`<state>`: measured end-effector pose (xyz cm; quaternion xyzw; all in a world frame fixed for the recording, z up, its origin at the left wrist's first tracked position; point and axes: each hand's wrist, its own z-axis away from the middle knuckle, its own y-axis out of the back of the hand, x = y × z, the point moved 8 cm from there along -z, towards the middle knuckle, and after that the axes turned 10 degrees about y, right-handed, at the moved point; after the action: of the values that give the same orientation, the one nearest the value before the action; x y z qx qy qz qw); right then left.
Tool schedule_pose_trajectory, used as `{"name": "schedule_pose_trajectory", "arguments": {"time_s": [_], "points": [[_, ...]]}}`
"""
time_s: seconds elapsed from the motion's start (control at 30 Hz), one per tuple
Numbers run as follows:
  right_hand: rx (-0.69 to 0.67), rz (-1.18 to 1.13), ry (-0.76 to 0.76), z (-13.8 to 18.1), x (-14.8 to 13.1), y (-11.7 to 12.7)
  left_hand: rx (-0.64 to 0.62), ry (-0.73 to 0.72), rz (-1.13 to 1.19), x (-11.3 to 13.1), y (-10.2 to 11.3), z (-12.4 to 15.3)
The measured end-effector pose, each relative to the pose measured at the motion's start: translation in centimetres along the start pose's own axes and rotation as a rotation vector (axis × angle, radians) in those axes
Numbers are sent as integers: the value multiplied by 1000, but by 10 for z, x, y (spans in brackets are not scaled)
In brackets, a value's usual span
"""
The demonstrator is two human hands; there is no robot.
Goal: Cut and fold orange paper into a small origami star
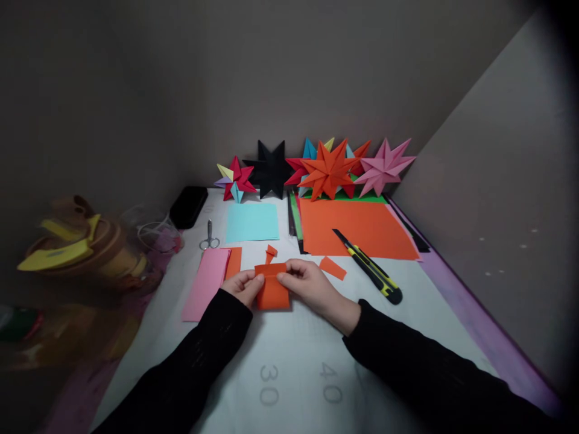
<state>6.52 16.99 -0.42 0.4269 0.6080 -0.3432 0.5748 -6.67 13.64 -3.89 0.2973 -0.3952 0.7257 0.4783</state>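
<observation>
Between my two hands is a small piece of orange paper with a crease or fold across its upper part. My left hand pinches its left edge, thumb on the near face. On the opposite side my right hand grips the upper right edge between thumb and fingers. Just beyond the paper lies a small folded orange piece. An orange scrap rests to the right of my right hand. Pink paper strips lie left of my left hand, partly over an orange sheet.
A yellow-black utility knife lies at right, partly over stacked orange sheets. Small scissors, light-blue paper and a black phone-like object are further back. Folded paper stars lean against the wall. A brown pot-like container stands left.
</observation>
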Motion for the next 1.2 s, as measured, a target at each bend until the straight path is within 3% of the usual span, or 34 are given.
{"name": "schedule_pose_trajectory", "arguments": {"time_s": [0.3,0.5,0.73,0.87,1.0,1.2], "points": [[44,43,11,1,-3,3,58,110,102,-2,-2,6],[46,1,-29,1,-1,2,103,100,91,2,-1,8],[29,-65,-22,-1,3,1,114,-40,-71,11,2,9],[-17,-222,-80,1,11,-6,130,-70,-87,14,3,9],[40,-315,-139,3,18,-4,137,-117,-137,18,3,11],[25,-406,-119,3,10,-9,129,-171,-162,22,-1,15]]}}
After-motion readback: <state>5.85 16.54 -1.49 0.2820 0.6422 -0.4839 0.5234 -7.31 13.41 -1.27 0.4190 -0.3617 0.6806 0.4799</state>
